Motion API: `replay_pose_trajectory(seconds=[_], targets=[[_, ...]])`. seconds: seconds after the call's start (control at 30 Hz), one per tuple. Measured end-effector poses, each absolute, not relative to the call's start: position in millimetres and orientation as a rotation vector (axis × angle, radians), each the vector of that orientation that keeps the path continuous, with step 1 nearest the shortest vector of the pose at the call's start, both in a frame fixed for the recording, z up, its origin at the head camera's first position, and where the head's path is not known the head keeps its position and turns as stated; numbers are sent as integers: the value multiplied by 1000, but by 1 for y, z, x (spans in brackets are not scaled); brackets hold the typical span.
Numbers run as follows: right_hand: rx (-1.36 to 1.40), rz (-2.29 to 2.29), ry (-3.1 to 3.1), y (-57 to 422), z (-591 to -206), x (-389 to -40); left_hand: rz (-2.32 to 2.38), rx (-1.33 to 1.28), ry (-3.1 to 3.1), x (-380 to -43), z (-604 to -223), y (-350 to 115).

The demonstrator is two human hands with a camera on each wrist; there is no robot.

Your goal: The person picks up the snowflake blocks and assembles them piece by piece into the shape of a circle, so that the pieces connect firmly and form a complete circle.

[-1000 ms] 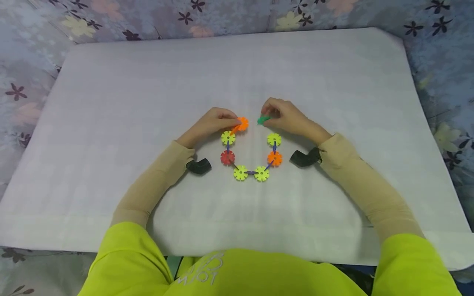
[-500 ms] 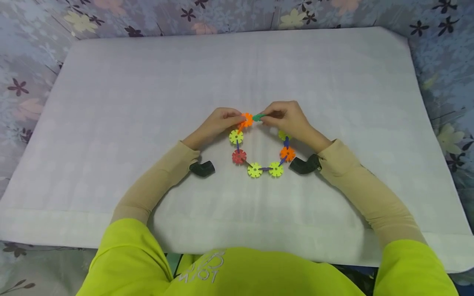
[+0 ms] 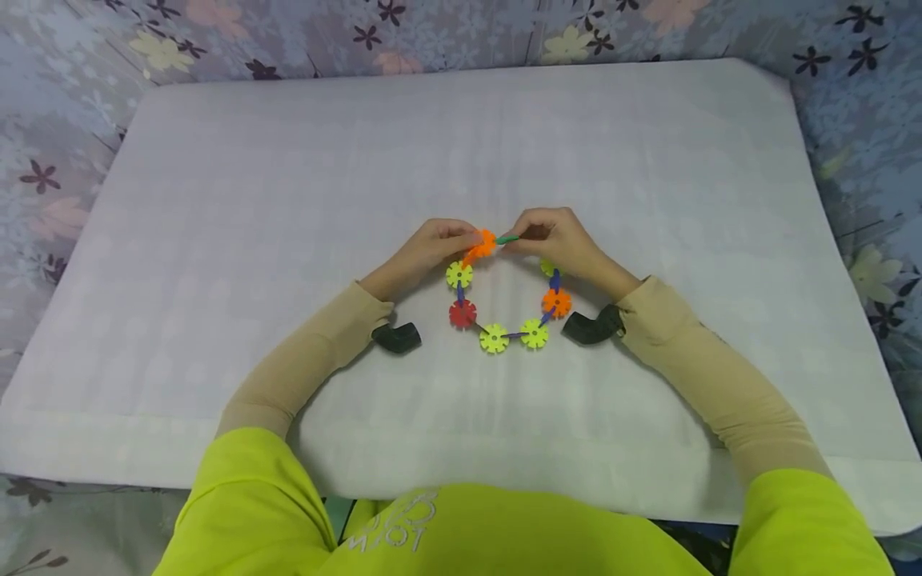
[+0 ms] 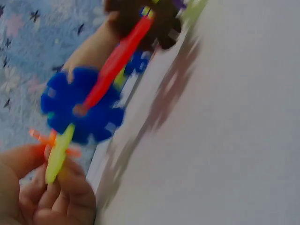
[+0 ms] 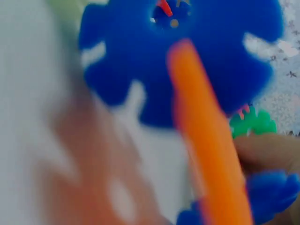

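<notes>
My left hand [image 3: 439, 246] pinches an orange notched plastic disc [image 3: 487, 242] at the upper left end of a chain of interlocking discs. Between thumb and fingers of my right hand [image 3: 558, 238] is a green notched disc [image 3: 507, 239], seen edge-on, its tip right at the orange disc's right rim. The chain curves below both hands: a yellow disc [image 3: 458, 274], a red disc [image 3: 463, 314], two more yellow ones, another orange disc [image 3: 556, 303], then a yellow disc [image 3: 547, 267] partly behind my right hand. Blue discs [image 4: 84, 103] stand crosswise between some of these.
A white-covered table [image 3: 288, 160] lies beneath the hands. Dark curved pieces stick out from the left cuff [image 3: 398, 338] and the right cuff [image 3: 592, 326], either side of the chain. Floral fabric [image 3: 461, 36] borders the table behind.
My right hand has moved left, bringing the green disc from a gap away up to the orange disc's rim. The chain has shifted right, its far yellow disc now partly covered by my right hand.
</notes>
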State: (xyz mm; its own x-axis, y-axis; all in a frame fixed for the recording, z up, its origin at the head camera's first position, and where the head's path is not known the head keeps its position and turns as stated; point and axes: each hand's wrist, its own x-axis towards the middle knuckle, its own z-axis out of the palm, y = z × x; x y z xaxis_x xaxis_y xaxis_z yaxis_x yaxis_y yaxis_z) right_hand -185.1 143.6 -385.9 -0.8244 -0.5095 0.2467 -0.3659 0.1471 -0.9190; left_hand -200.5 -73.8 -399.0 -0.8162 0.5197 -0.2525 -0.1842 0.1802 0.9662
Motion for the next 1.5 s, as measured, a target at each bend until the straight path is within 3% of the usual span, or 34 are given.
replay_pose_trajectory(seconds=[0.47,0.77,0.97,1.1,1.27,1.5], targets=[[-1223,-1609,2528,133,-372,-171,1702,409,1905,-198,-401,-74],[-984,-1798,2349,135,-399,-183,1702,415,1891,-197,-400,-73],[-716,-1262,2475,156,-377,-193,1669,393,1942,-196,-400,-72],[-529,-965,2217,182,-359,-201,1649,344,1963,-195,-399,-73],[-538,-1038,1836,193,-366,-208,1639,360,1959,-196,-400,-74],[-557,-1293,1754,195,-384,-213,1610,427,2000,-200,-400,-73]])
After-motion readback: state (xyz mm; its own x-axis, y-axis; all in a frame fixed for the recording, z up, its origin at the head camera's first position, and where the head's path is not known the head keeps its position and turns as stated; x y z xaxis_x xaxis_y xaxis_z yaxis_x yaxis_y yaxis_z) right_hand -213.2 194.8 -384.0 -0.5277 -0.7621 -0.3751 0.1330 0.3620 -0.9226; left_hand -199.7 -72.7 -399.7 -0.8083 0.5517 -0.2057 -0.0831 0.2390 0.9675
